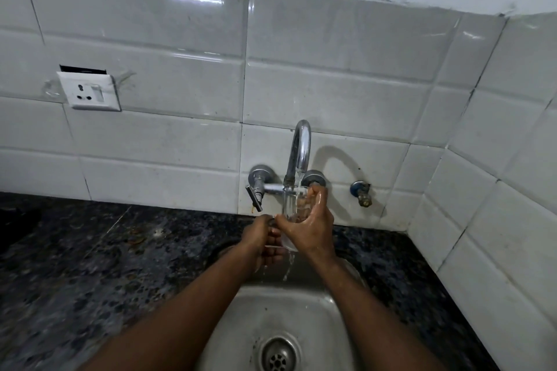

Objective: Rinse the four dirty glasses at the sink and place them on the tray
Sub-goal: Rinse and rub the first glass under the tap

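Glass upright, mouth up, R hand

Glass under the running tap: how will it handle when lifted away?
Probably slippery: the glass and the right hand gripping it look wet. Likely heavier than empty, since the tap runs water into it. Clear-walled, so probably fragile.

The left arm and the right arm are bare all the way to the wrists. The right hand is wet and shiny on the back. The left hand looks wet too.
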A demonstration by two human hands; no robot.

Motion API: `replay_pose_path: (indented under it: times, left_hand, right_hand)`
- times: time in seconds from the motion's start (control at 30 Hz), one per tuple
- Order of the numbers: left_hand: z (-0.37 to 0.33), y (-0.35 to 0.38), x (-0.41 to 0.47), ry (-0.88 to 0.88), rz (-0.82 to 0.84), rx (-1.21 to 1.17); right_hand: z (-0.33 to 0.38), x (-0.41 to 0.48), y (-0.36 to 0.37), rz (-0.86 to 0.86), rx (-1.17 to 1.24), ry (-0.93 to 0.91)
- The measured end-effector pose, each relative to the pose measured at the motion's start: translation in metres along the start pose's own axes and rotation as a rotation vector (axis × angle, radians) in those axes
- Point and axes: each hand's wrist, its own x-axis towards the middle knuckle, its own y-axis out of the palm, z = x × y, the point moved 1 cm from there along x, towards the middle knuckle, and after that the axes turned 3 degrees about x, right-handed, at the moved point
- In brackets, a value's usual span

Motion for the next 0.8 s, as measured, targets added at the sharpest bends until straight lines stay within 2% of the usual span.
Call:
replay_pose_path:
  times: [0.13, 0.2, 0.27, 0.37, 0.4, 0.43, 0.53, 0.57, 0.6, 0.67, 0.7, 0.73, 0.77, 0.8]
  left_hand:
    - [0.009, 0.016, -0.005, -0.091, 0.165, -0.302]
    - [0.008, 0.024, -0.006, -0.092, 0.172, -0.475]
    - [0.006, 0.026, -0.004, -0.055, 0.056, -0.496]
    - [-0.005, 0.015, -0.002, 0.110, -0.286, -0.181]
    - [-0.011, 0.009, -0.002, 0.191, -0.386, -0.036]
    - [-0.018, 0.005, -0.004, 0.252, -0.440, 0.066]
    - [-0.028, -0.002, -0.005, 0.437, -0.516, 0.313]
    - [-0.028, -0.006, -0.003, 0.542, -0.469, 0.386]
    - [-0.028, -0.010, -0.002, 0.651, -0.370, 0.407]
    - [-0.030, -0.019, -0.003, 0.763, -0.125, 0.405]
    - [-0.031, -0.023, -0.004, 0.776, -0.058, 0.408]
    - [-0.033, -0.027, -0.004, 0.775, -0.071, 0.435]
    - [-0.035, -0.029, -0.003, 0.747, -0.113, 0.454]
    - [-0.037, -0.031, 0.000, 0.635, -0.171, 0.447]
  right_hand:
    - [0.008, -0.008, 0.007, -0.106, 0.082, 0.100]
    - [0.010, -0.014, 0.012, -0.124, 0.118, 0.173]
    - [0.008, -0.015, 0.011, -0.127, 0.052, 0.177]
    - [0.002, -0.008, -0.005, -0.088, -0.117, -0.013]
    - [0.001, -0.005, -0.011, -0.025, -0.094, -0.033]
    - [0.003, -0.003, -0.016, 0.073, 0.002, 0.045]
    - [0.010, 0.004, -0.018, 0.486, 0.331, 0.395]
    - [0.010, 0.008, -0.021, 0.613, 0.374, 0.465]
    - [0.010, 0.012, -0.023, 0.735, 0.433, 0.528]
    - [0.011, 0.019, -0.028, 0.923, 0.557, 0.614]
    - [0.008, 0.023, -0.026, 0.980, 0.551, 0.621]
    - [0.011, 0.023, -0.025, 1.028, 0.492, 0.574]
    - [0.010, 0.024, -0.019, 1.026, 0.312, 0.430]
    - [0.012, 0.025, -0.015, 1.025, 0.071, 0.213]
